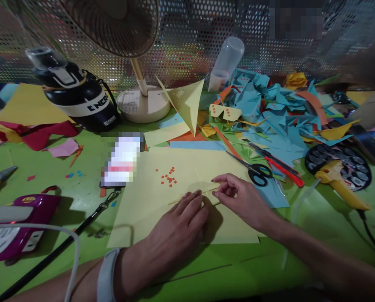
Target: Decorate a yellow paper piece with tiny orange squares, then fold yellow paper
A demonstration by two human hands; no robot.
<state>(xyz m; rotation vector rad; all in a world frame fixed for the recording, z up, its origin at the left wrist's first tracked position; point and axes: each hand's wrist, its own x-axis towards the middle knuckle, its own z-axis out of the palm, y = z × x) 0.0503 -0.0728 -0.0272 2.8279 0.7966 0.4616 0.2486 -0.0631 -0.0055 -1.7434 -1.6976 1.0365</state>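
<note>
A large sheet of pale yellow paper point(143, 197) lies before me. My left hand point(181, 230) rests on it, palm down, fingers stretched out and pressing a narrow piece of yellow paper point(175, 202) flat. Just to the right, my right hand point(234, 195) pinches the far end of that piece between thumb and fingers; its exact shape is partly hidden under my left hand. Beyond my left fingertips several small orange paper squares point(169, 178) are scattered on the sheet. Black-handled scissors point(259, 173) lie right of the sheet, partly over blue paper point(274, 193).
Red cutter point(283, 170) and yellow glue gun point(341, 184) lie right. Folded blue paper point(253, 96) is heaped behind. A fan point(143, 105), black bottle point(83, 100) and phone point(122, 159) stand or lie left, with a purple power strip point(32, 222) and a white cable point(75, 251).
</note>
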